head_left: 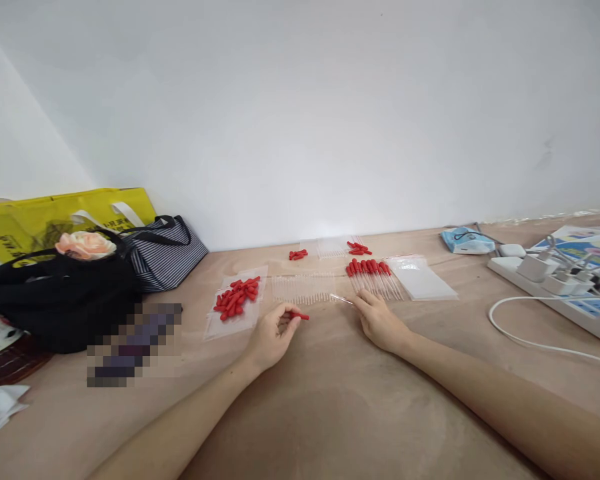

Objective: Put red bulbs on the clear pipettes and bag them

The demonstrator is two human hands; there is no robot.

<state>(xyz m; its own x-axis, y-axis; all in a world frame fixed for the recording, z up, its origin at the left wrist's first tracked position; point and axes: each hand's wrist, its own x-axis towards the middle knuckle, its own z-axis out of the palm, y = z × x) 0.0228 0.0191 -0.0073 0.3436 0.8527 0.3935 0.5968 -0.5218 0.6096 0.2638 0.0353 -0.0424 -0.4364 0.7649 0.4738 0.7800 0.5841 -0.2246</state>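
At a pale wooden table [300, 413] against a white wall [300, 120], we pinch a red cap [301, 317] between the thumb and fingers of our left hand [273, 335], the rest curled toward the palm, while our right hand [384, 325], its fingertips closed together, grips a slim clear tube [341, 300] that points leftward. The cap and the tube are apart, the cap nearer us and to the left. Just beyond, between our hands, lies a row of clear tubes [303, 288]; past our right fingers is a row of red-capped tubes [373, 275], with a stack of clear bags [423, 280] to its right. Loose red caps [236, 298] are heaped on a clear sheet [220, 329] left of our left hand, and two smaller red piles [298, 255] [360, 249] sit near the wall. Farther left stand a black bag [60, 300], a striped bag [165, 253] and a yellow bag [80, 210]; at right are a blue face mask [466, 241] and a power strip [570, 293]. Our fingers hide part of the cap and the tube's near end, the translucent pieces by the wall are hard to make out, pixelation masks a dark object [137, 347], and the frame cuts off our forearms and the yellow bag.
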